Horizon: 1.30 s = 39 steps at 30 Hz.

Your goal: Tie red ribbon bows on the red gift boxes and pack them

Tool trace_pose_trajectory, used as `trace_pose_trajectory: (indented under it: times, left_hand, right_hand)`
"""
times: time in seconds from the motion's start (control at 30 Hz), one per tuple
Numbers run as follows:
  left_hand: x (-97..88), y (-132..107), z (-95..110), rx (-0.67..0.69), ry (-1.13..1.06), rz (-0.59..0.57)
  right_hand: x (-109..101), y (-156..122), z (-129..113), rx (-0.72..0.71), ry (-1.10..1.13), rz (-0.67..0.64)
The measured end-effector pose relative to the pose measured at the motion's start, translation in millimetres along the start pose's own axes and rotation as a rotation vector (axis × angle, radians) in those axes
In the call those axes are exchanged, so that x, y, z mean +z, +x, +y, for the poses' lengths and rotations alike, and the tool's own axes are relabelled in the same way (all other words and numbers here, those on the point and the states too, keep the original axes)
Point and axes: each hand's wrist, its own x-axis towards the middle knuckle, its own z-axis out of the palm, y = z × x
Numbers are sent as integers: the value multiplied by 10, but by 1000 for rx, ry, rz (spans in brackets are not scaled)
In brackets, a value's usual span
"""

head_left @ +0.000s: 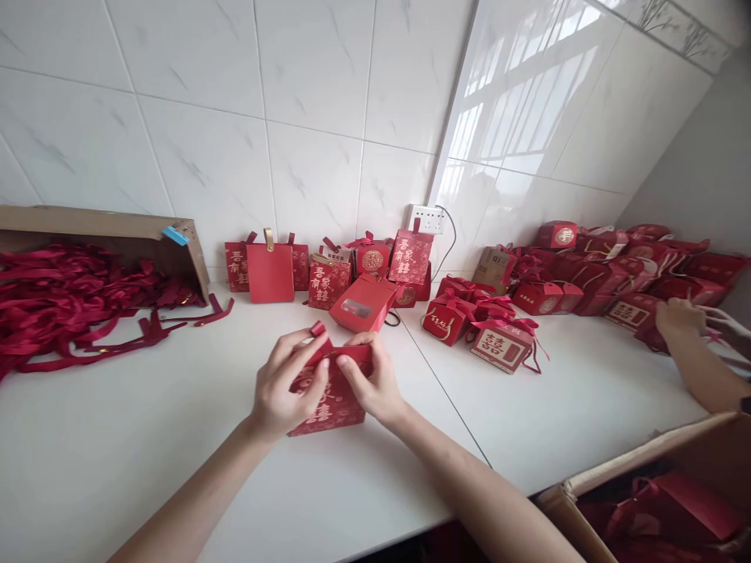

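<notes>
A red paper gift box (337, 399) with pale printed characters stands on the white table in front of me, its top edge between my two hands. My left hand (290, 383) grips the box's upper left side, thumb on the front face. A dark red ribbon loop (318, 330) sticks up by that hand's fingertips. On the upper right, my right hand (372, 379) pinches the top edge, thumb in front and fingers behind. The fingers behind the box are partly hidden.
Behind stand several red gift boxes (271, 274). An open carton (199, 258) spills red ribbons (88, 305) at left. More boxes (504, 344) are piled right, where another person's hands (674, 317) work. A cardboard box (563, 500) sits at the lower right.
</notes>
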Motion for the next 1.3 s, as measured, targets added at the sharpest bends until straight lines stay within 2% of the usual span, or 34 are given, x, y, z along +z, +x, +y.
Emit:
trace_pose_trajectory:
  times: [0.2, 0.53, 0.97, 1.17, 1.3]
  left_hand:
    - [32, -3, 136, 23, -36, -52]
    - [22, 11, 178, 22, -81, -18]
    - [7, 51, 175, -47, -149, -69]
    - [16, 65, 175, -76, -155, -79]
    - [9, 88, 187, -152, -203, -68]
  right_hand:
    - [-130, 0, -100, -68, -21, 57]
    - [-87, -30, -181, -209, 4, 86]
    - [-105, -29, -199, -180, -9, 63]
    - [-100, -27, -200, -106, -30, 73]
    - [-99, -20, -184, -79, -32, 83]
